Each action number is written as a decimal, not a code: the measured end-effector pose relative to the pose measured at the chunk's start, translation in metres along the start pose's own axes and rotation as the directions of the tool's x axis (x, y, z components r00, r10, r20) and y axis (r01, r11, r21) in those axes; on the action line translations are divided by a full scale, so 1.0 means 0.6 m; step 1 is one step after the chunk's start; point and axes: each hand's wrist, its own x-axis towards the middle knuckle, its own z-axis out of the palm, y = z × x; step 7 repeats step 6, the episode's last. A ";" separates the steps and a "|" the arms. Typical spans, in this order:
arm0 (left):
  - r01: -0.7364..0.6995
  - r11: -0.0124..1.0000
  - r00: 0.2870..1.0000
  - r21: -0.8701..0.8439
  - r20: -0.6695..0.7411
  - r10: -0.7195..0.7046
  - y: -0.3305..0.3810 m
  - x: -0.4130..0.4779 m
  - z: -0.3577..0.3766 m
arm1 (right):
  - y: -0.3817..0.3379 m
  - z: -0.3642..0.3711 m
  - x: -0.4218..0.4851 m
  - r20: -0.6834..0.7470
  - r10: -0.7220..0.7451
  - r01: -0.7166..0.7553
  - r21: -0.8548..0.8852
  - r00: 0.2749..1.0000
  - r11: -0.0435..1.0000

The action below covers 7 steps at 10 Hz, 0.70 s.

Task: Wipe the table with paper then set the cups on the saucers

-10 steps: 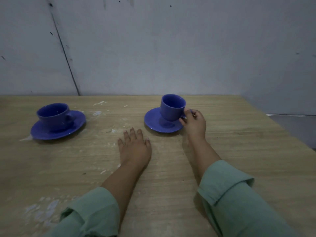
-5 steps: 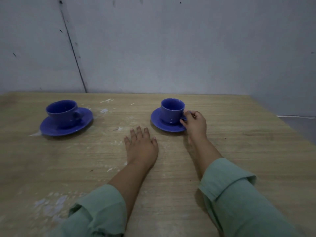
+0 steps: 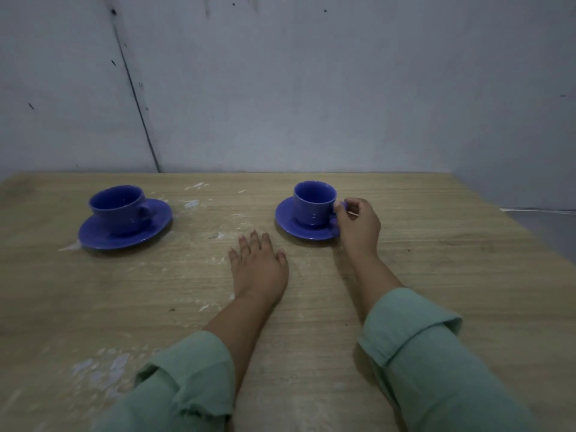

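Observation:
Two blue cups stand on blue saucers on the wooden table [image 3: 436, 275]. The left cup [image 3: 117, 208] sits upright on the left saucer [image 3: 103, 236]. The right cup [image 3: 314, 202] rests upright on the right saucer [image 3: 288, 218]. My right hand [image 3: 360, 226] is at that cup's right side, fingers pinched on its handle. My left hand [image 3: 257, 266] lies flat on the table, palm down, fingers spread, just left and in front of the right saucer, holding nothing. No paper is in view.
White smears and flecks mark the table between the saucers [image 3: 191, 202] and near the front left [image 3: 99, 369]. A grey wall [image 3: 311, 88] rises right behind the table. The table's right edge [image 3: 511, 226] runs diagonally, with floor beyond it.
The right cup, held tilted above its saucer a second ago, has come down to sit flat on it. My right hand keeps its grip on the handle. The left hand stays put.

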 end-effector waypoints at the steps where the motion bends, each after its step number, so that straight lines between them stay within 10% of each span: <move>1: 0.000 0.993 0.999 -0.114 -0.036 -0.004 -0.004 -0.002 -0.007 | -0.013 -0.011 -0.015 -0.075 -0.097 0.092 -0.069 0.993 0.993; 3: 0.078 0.803 0.997 -0.591 0.039 -0.068 -0.019 0.010 -0.056 | -0.060 -0.016 -0.054 -0.085 -0.286 0.271 -0.149 0.955 0.951; 7: -0.230 0.903 0.971 -0.363 -0.150 0.187 -0.034 0.025 -0.223 | -0.195 0.021 -0.093 0.188 -0.396 0.432 -0.225 0.899 0.873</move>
